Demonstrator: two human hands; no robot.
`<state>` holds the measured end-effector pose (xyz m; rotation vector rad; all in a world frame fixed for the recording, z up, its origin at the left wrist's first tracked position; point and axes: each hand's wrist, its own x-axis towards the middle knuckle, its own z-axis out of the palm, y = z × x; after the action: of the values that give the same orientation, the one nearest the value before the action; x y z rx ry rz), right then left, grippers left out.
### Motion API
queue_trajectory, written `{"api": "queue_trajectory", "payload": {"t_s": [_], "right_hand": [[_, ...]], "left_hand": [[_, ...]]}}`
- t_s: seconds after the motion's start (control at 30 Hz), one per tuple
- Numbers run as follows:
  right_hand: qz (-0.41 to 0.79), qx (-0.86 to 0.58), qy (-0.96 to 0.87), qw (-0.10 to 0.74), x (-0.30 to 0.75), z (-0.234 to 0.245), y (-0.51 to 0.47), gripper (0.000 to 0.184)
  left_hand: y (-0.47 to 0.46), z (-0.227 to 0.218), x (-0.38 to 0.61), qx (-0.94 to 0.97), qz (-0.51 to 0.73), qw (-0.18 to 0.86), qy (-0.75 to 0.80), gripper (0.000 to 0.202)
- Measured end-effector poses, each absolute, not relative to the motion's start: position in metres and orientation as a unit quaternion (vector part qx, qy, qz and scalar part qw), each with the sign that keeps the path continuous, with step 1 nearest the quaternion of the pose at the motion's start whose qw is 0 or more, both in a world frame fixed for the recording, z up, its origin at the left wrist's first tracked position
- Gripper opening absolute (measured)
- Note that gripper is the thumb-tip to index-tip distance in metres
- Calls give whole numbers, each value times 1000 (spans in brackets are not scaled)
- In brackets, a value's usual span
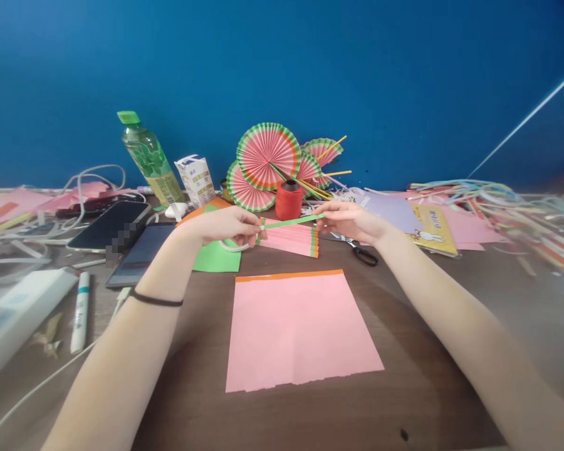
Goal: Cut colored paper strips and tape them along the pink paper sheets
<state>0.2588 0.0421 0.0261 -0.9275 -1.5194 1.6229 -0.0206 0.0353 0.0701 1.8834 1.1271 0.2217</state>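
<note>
A thin green paper strip (294,221) is stretched between my two hands, above the table. My left hand (237,225) pinches its left end, and my right hand (343,219) pinches the right end. Nearer to me, a pink paper sheet (298,332) lies flat, with an orange strip (289,275) along its far edge and a ragged near edge. Behind the green strip lies a pleated pink paper (291,241) with green and orange ends. A green paper sheet (219,258) sits under my left hand, partly hidden.
Pleated paper fans (269,156) lean on the blue wall behind a red thread spool (289,200). Scissors (364,255) lie by my right wrist. At left are a green bottle (150,160), a milk carton (196,180), phones (110,225) and a marker (80,313); a yellow booklet (435,228) lies right.
</note>
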Motion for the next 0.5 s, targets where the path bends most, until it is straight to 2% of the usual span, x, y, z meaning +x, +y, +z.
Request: {"api": "queue_trajectory", "payload": {"t_s": [0.1, 0.2, 0.37, 0.5], "right_hand": [[635, -339, -585, 374, 261, 26, 42, 11], [617, -342, -605, 369, 260, 28, 40, 16], [556, -359, -707, 249, 244, 41, 25, 26], [493, -359, -774, 170, 224, 53, 7, 24]], "left_hand": [[35, 70, -21, 766, 92, 444, 456, 24], [30, 72, -16, 775, 79, 451, 435, 20], [22, 73, -3, 802, 24, 462, 376, 25], [18, 72, 6, 816, 13, 452, 360, 25]]}}
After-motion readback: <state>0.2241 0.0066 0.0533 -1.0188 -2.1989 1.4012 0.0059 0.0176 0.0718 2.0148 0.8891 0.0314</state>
